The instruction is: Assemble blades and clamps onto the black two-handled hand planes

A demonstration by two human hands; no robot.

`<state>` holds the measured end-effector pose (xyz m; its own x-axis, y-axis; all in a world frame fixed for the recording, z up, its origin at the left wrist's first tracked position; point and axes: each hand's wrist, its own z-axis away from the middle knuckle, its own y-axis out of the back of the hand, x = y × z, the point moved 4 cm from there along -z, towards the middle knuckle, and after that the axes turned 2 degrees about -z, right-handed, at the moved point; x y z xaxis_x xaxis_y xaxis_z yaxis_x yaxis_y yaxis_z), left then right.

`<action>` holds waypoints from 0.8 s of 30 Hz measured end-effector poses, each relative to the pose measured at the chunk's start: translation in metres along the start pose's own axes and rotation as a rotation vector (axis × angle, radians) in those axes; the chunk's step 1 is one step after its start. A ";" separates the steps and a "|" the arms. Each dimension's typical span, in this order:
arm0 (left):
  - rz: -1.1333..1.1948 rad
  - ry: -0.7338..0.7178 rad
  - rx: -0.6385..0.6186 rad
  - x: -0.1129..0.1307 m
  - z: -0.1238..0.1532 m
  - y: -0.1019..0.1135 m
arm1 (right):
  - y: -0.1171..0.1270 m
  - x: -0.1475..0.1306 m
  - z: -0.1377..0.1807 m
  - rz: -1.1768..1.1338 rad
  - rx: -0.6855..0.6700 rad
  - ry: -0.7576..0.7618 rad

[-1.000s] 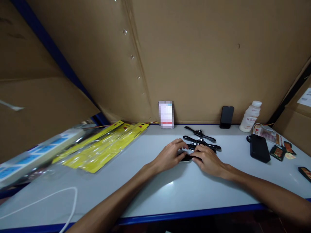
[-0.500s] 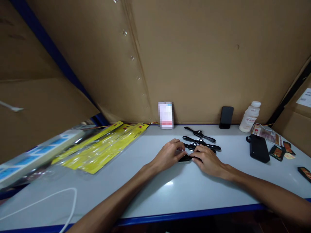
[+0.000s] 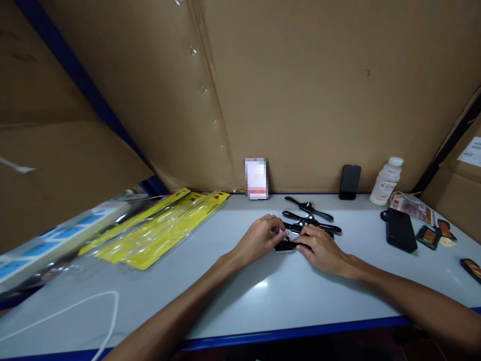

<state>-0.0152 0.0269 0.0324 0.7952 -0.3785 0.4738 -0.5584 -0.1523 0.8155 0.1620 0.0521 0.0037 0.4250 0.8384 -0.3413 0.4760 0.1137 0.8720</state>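
1. A black spokeshave (image 3: 285,245) is pinched by the curled right hand (image 3: 321,248), below and right of frame centre.
2. The left hand (image 3: 259,239) is half-curled beside it; whether anything is gripped cannot be told.

This looks like a workshop bay. Cardboard sheeting (image 3: 293,100) rises behind a blue-edged worktable (image 3: 263,308), with yellow-backed plastic packages (image 3: 165,235) along the worktable's left and several similar black tools (image 3: 323,225) near its middle.
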 end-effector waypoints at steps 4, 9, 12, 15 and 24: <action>0.042 -0.094 -0.068 0.002 0.001 -0.012 | -0.001 0.001 0.000 0.016 -0.003 0.003; 0.068 -0.193 -0.122 0.011 0.004 -0.014 | -0.002 0.002 0.000 0.013 0.001 0.014; 0.063 -0.197 -0.120 0.013 0.003 -0.009 | -0.001 0.000 0.000 0.013 0.000 0.017; 0.065 -0.166 -0.098 0.011 0.002 -0.004 | -0.001 -0.001 0.000 0.013 -0.011 0.012; 0.081 -0.143 -0.112 0.011 0.003 -0.002 | -0.002 -0.001 0.000 0.015 -0.019 0.015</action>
<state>-0.0057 0.0207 0.0349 0.7024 -0.5124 0.4940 -0.5832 -0.0164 0.8122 0.1611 0.0512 0.0019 0.4205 0.8477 -0.3233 0.4554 0.1110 0.8834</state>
